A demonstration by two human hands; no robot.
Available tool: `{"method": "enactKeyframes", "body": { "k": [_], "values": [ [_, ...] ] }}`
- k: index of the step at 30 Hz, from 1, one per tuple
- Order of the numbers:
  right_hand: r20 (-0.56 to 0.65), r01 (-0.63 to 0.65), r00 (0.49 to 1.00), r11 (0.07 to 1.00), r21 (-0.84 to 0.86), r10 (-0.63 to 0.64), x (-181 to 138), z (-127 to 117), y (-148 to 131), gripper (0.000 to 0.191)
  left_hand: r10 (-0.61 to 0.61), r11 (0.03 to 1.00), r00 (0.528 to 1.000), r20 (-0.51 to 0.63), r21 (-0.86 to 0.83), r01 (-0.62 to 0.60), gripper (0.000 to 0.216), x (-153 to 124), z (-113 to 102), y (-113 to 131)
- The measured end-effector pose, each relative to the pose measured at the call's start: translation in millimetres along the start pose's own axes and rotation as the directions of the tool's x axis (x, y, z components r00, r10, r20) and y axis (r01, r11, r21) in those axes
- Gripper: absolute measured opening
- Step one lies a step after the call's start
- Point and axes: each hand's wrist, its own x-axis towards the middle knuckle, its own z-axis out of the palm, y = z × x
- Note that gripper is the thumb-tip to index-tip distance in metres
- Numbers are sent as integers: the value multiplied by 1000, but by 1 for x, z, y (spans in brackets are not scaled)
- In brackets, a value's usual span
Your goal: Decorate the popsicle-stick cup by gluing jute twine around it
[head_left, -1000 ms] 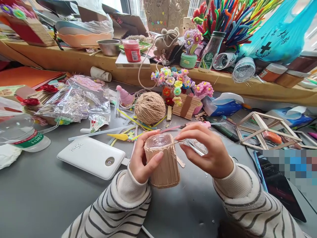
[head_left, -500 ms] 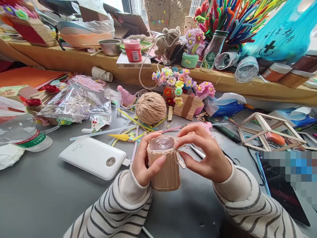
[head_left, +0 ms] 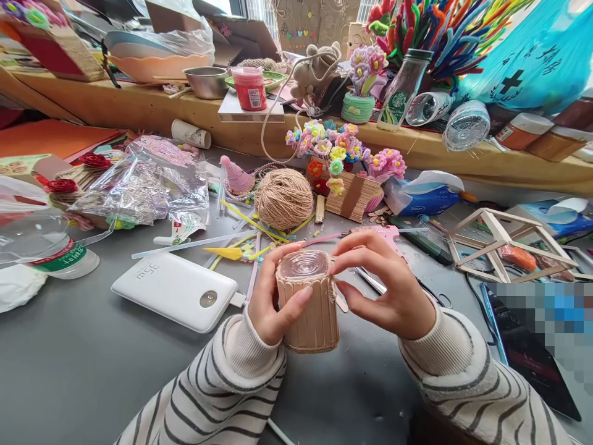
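Observation:
A small cup covered in wooden craft sticks [head_left: 309, 309] stands upside down on the grey table [head_left: 83, 371], its clear plastic base facing up. My left hand [head_left: 273, 303] is wrapped round its left side, thumb across the front. My right hand [head_left: 382, 284] pinches a thin strand of twine at the cup's upper right rim, fingers closed. A ball of jute twine [head_left: 283, 199] lies just behind the cup.
A white power bank [head_left: 176, 290] lies left of the cup. Behind are a stick basket of pipe-cleaner flowers [head_left: 345, 179], a pink glue gun [head_left: 380, 233], a wooden stick frame [head_left: 500, 244], plastic bags [head_left: 143, 182] and a cluttered wooden shelf [head_left: 139, 108]. A dark tablet [head_left: 523, 352] lies at right.
My right hand has drawn in from a little right of the cup to its upper right rim, bringing the twine against it. The left hand keeps its hold.

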Motion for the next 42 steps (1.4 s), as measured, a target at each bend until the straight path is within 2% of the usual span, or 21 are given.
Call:
{"method": "enactKeyframes", "body": {
  "k": [8, 27, 32, 37, 42],
  "values": [
    [-2, -1, 1000, 1000, 5, 1, -1, 0, 0, 22, 14, 1000, 999, 34, 10, -15, 51, 0, 2, 0],
    [-18, 4, 1000, 1000, -4, -4, -2, 1, -1, 23, 22, 999, 999, 35, 42, -23, 50, -1, 1, 1],
    [-21, 5, 1000, 1000, -7, -5, -2, 1, 0, 24, 12, 999, 1000, 5, 31, -12, 51, -1, 3, 2],
    [-17, 2, 1000, 1000, -2, -2, -3, 1, 0, 23, 43, 998, 997, 62, 53, -46, 50, -2, 0, 1],
    [-10, 8, 1000, 1000, 11, -7, -3, 1, 1, 23, 39, 997, 998, 52, 59, -42, 50, -3, 0, -2]
  ]
}}
